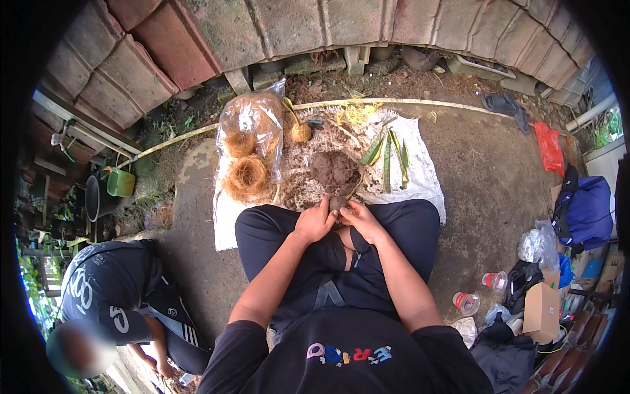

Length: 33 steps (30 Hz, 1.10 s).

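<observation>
Just above my lap, my left hand [315, 222] and my right hand [361, 220] close their fingers around a small ball of dark soil [337, 203]. A thin pale leaf or root seems to rise from the ball on its right side. Right beyond it lies a mound of wet brown soil [333, 169] on a white sack [426, 157]. Left of the mound are a nest-shaped ring of brown fibre [246, 176] and a clear plastic bag of fibre [252, 118]. A fibre-wrapped ball with a leaf [301, 132] sits near the bag. Several long green leaves with yellow edges [387, 161] lie at right.
Yellow string [357, 113] lies at the sack's far edge, before a long pale pole [407, 103]. At left another person [125, 295] bends low. Plastic cups [466, 303], a cardboard box [541, 311], bags and a blue backpack [586, 213] stand at right. Roof tiles [295, 26] line the far side.
</observation>
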Tool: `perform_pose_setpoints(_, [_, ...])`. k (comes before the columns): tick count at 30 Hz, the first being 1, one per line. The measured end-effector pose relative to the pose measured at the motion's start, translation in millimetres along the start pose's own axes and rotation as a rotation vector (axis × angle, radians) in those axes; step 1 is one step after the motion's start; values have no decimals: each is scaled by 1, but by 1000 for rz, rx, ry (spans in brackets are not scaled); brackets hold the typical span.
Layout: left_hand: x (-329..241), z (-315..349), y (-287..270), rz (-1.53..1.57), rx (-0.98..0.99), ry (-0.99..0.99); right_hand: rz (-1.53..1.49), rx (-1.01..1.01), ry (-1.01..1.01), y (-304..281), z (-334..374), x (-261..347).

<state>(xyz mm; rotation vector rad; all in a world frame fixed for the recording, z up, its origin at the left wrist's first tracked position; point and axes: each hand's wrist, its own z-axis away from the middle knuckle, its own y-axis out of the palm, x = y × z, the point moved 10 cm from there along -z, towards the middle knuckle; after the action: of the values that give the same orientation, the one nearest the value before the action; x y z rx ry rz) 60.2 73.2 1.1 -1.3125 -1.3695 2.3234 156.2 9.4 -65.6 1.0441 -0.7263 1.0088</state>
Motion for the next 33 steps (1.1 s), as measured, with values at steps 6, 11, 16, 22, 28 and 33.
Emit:
perform_pose_setpoints(6, [-3,2,2,2,31,75,195,-87,-17,-9,2,-8])
perform_pose_setpoints(11, [-5,4,1,-9,-9,123,153,-40,28,-1,3,-10])
perform_pose_setpoints(16, [-7,7,5,-36,59,108,133,-9,-20,0,1,-10])
perform_pose_setpoints(22, [-7,9,6,-71,46,135,267,-22,-121,1,2,-2])
perform_pose_setpoints(28, [-9,16,4,-112,-18,231,293,39,-122,10,9,8])
perform_pose_setpoints(33, [-10,10,7,-116,64,99,299,-32,-55,1,3,-3])
